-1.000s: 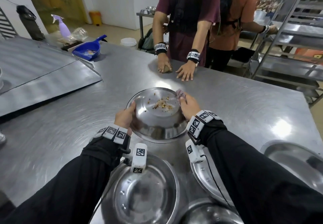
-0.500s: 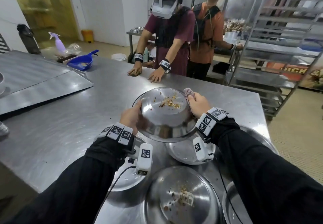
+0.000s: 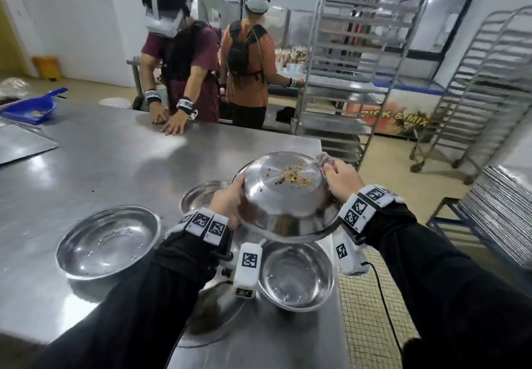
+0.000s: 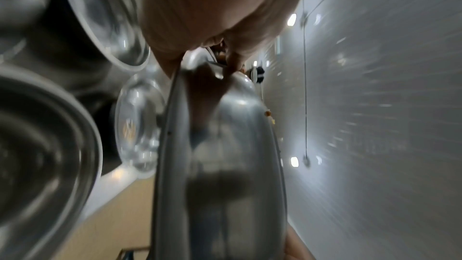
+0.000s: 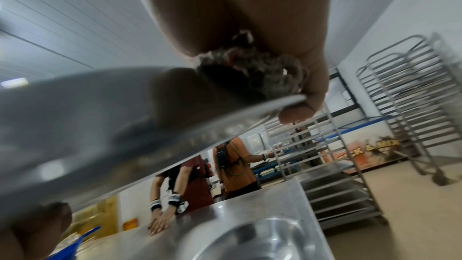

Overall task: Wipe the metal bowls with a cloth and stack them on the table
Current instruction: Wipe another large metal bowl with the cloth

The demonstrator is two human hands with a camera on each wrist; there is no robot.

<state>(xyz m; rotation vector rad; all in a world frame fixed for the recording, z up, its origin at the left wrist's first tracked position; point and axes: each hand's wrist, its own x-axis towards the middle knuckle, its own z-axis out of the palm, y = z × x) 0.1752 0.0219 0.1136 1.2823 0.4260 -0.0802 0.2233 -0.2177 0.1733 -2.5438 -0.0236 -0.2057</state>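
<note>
Both hands hold a metal bowl [image 3: 285, 196] in the air above the steel table [image 3: 115, 161], with food crumbs on its upward face. My left hand [image 3: 227, 204] grips its left rim. On the far right rim, my right hand [image 3: 342, 181] presses a bunched cloth [image 3: 325, 161] against the bowl, fingers curled under the edge. The right wrist view shows the cloth [image 5: 250, 70] wedged between palm and bowl [image 5: 100, 116]. In the left wrist view the bowl [image 4: 225, 165] fills the centre. Three more bowls lie on the table: one at left [image 3: 106, 242], one below the held bowl [image 3: 296, 276], one behind it [image 3: 198, 196].
A person in a headset leans with both hands [image 3: 172, 129] on the table's far side; another stands behind. A blue dustpan [image 3: 28, 109] sits far left. Tall tray racks [image 3: 345, 80] stand right of the table's edge, and stacked trays [image 3: 503, 210] lie at right.
The held bowl has travelled right, from the middle of the table to near its right edge, above other bowls. Both hands kept their hold, and the head view swung right.
</note>
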